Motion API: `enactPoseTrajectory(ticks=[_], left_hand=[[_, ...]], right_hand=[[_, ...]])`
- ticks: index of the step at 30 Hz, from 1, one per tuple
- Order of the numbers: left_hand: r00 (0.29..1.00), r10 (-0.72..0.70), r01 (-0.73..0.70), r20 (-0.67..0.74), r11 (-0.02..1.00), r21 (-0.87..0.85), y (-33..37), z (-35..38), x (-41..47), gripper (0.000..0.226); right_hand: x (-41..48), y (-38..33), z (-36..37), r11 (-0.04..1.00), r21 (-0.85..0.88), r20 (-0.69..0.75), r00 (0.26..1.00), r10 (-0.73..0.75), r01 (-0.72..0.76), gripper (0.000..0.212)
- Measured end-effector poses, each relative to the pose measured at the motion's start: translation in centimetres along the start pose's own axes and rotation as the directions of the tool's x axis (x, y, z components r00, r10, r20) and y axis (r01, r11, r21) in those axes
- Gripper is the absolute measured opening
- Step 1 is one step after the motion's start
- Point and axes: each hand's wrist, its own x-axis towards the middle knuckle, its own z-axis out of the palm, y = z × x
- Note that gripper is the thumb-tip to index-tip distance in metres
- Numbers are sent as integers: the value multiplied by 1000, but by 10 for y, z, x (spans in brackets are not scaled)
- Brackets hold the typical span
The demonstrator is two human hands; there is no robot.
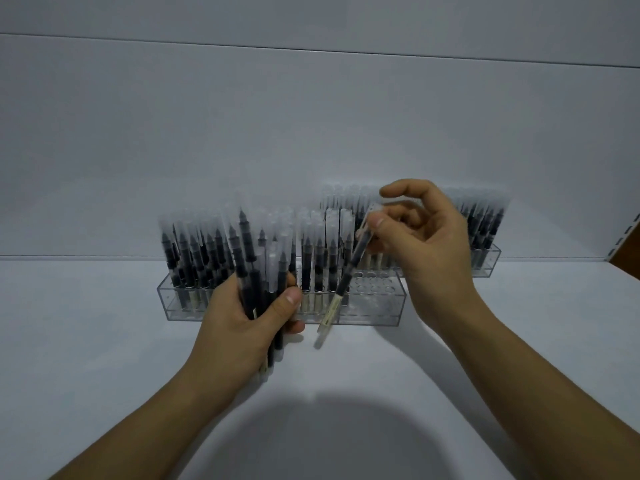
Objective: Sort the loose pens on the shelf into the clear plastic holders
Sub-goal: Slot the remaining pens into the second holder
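On the white shelf [104, 341], nearest the viewer at seven o'clock, the left hand [242, 323] is wrapped around a bundle of pens [249, 268], caps pointing up, thumb pressed across the front. Just to its three o'clock side, a single pen [348, 275] hangs slanted, cap end at one o'clock and tail at seven o'clock, above the shelf. The right hand [429, 244] pinches it near the cap between thumb and fingertips. Behind both, the front holder [374, 311] of clear plastic carries upright pens over its left and middle parts, with open holes at its right end. Farther back, at two o'clock, the rear holder [493, 259] stands full against the pale back panel [311, 133].
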Motion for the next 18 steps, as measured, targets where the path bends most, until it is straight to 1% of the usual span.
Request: enactPoseTrajectory(ticks=[3,8,11,14,16,18], left_hand=[[1000,25,-25,4,999,-37,-1,1,1,30],[1000,10,-11,-13,997,-75,0,1,3,24],[999,17,-20,-27,996,-84,-1,2,4,23],[999,22,-25,-43,996,-87,-1,2,4,25],[999,29,-33,-40,996,-86,0,3,3,27],[999,33,-36,-34,995,-89,1,4,3,27]], right_hand=[[6,0,-7,1000,-15,-61,998,-27,26,17],[11,-1,-14,995,-50,-158,983,-95,88,17],[12,-1,-15,985,-112,-188,971,-150,130,18],[10,1,-15,955,-222,-179,954,-239,198,15],[9,2,-15,925,-296,-143,946,-290,239,15],[6,2,-12,904,-332,-93,944,-316,270,15]])
